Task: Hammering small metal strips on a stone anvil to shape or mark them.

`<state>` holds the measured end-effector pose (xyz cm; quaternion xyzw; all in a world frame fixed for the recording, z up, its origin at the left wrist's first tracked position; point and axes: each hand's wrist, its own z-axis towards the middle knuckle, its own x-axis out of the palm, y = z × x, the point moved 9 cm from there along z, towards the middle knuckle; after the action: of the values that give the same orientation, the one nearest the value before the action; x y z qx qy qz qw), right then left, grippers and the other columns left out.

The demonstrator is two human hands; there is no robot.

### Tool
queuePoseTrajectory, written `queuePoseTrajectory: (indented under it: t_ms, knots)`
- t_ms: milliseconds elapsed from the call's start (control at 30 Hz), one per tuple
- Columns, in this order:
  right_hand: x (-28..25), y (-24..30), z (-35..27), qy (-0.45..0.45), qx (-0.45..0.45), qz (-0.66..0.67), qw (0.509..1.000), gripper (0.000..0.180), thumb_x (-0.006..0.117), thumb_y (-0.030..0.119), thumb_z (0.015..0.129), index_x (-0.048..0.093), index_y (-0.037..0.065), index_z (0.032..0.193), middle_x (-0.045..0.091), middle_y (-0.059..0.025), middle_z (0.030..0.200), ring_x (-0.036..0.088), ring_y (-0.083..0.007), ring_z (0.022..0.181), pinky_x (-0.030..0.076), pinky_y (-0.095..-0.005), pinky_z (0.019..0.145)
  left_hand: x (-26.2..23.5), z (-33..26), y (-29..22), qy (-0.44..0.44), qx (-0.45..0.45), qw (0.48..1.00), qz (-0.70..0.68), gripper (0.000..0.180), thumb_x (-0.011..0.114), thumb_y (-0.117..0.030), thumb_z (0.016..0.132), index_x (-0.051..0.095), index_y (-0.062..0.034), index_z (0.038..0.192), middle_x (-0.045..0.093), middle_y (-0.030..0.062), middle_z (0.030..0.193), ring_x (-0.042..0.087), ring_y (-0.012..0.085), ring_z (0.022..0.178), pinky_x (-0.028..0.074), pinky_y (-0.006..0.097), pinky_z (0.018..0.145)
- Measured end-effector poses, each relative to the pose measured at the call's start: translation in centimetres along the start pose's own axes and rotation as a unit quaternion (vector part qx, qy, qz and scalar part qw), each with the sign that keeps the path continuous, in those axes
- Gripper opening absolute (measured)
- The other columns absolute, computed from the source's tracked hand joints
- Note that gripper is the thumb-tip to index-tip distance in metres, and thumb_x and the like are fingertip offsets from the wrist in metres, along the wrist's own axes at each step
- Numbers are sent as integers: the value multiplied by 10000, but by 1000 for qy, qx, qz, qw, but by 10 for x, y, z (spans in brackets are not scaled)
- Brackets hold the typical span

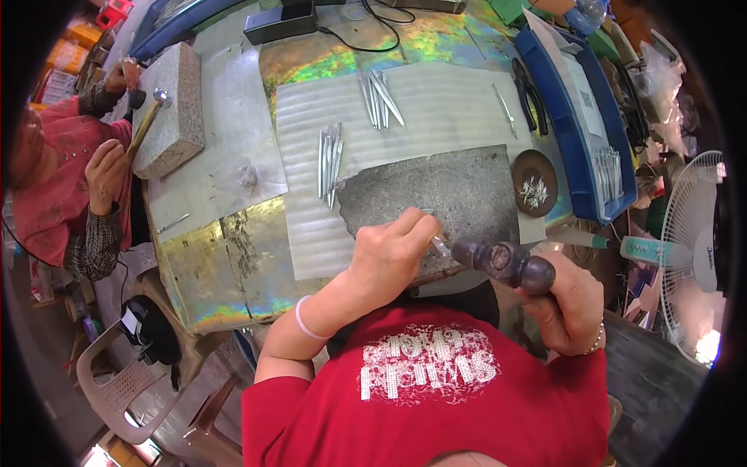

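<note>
Hammer (pixel 502 261) — dark, bulbous, faintly shiny

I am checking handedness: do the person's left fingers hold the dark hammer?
No, the right fingers hold the dark hammer, the left fingers a metal rod.

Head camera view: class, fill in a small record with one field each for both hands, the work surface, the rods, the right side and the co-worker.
Left hand: pinching a thin silvery metal piece
Right hand: holding a dark round-faced hammer
Work surface: flat dark-grey slab on white foam sheet
Rods: two bunches of slim silvery metal rods
Right side: round brown dish of small silvery pieces, black-handled pliers, blue plastic tray
Co-worker: at left, hand at wooden-handled hammer
</note>
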<state>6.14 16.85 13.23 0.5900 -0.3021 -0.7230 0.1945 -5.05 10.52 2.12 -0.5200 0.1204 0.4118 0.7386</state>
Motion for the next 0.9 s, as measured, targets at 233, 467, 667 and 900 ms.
queuePoseTrajectory:
  t_ms: [233,467,667,900]
  knots:
    - [3,1,-1,14,-27,-52,998,554,684,-23,686,487,-37,1203,619,-142,924,624,-248,707,499,-294,564,3,3,0,8,-1,1000,-5,199,574,24,700,540,-81,865,513,59,733,555,244,526,434,335,420]
    - [7,-1,-1,11,-47,-30,998,595,693,-45,659,475,-65,1213,613,-153,905,610,-239,658,488,-291,520,3,3,1,11,-4,1000,-4,187,575,18,711,538,-87,862,520,58,735,552,249,517,432,336,413]
    - [-13,3,-34,-35,-24,27,999,508,684,44,703,517,-39,1176,614,-134,835,608,-255,652,489,-306,545,2,3,2,12,2,1000,-1,214,563,30,673,530,-82,853,512,63,738,566,245,546,433,336,412]
    - [10,6,2,66,16,-101,993,446,656,64,730,533,-10,1152,571,-99,746,579,-235,599,468,-328,542,2,0,2,21,1,1000,7,200,557,23,675,504,-76,840,493,70,733,574,248,567,438,342,414]
